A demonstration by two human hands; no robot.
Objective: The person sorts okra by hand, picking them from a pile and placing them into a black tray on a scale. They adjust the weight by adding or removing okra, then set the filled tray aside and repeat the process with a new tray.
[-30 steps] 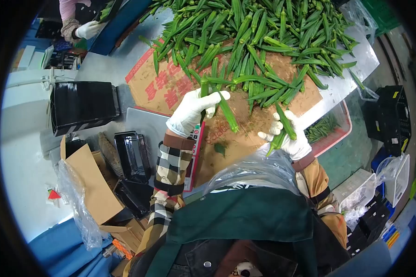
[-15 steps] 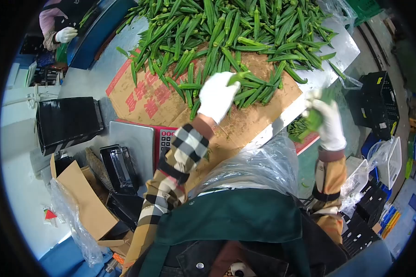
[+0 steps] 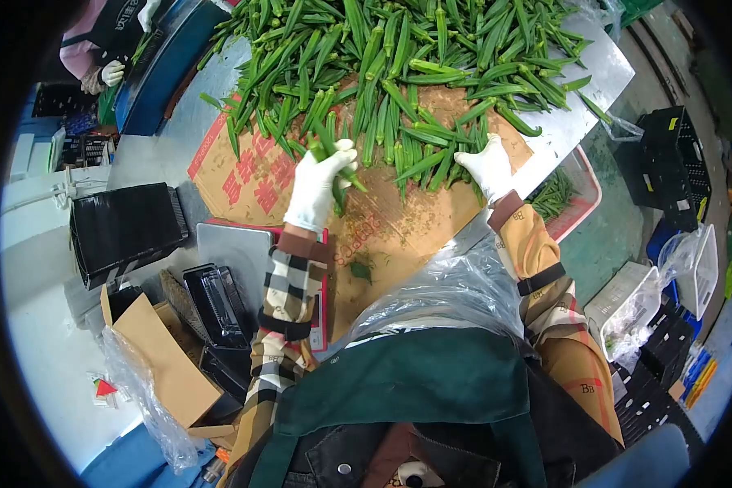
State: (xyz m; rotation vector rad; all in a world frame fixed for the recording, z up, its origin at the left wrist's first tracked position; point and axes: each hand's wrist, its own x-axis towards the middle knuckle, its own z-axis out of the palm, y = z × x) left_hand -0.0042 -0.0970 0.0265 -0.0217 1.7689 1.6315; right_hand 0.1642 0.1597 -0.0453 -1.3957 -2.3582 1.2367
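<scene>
A large heap of green okra pods (image 3: 382, 57) covers the far part of a metal table, partly on a flattened cardboard sheet (image 3: 407, 228) with red print. My left hand (image 3: 317, 183), in a white glove, is closed around a few okra pods at the heap's near left edge. My gloved right hand (image 3: 488, 167) is at the heap's near right edge, thumb and fingers apart, its fingertips beside the pods; nothing shows in its grasp. A red-rimmed basket (image 3: 587, 203) holding more okra stands below the table's right edge.
A metal-topped scale (image 3: 240, 248) lies left of the cardboard. Black trays (image 3: 215, 305), an open carton (image 3: 159, 358) and a black bin (image 3: 126, 232) stand at the left. Black crates (image 3: 667, 167) and a white basket (image 3: 626, 305) are at the right. A co-worker's gloved hand (image 3: 112, 73) shows far left.
My left hand has moved left and now grips okra. My right hand came from above the right basket back to the heap, and the okra it held is gone.
</scene>
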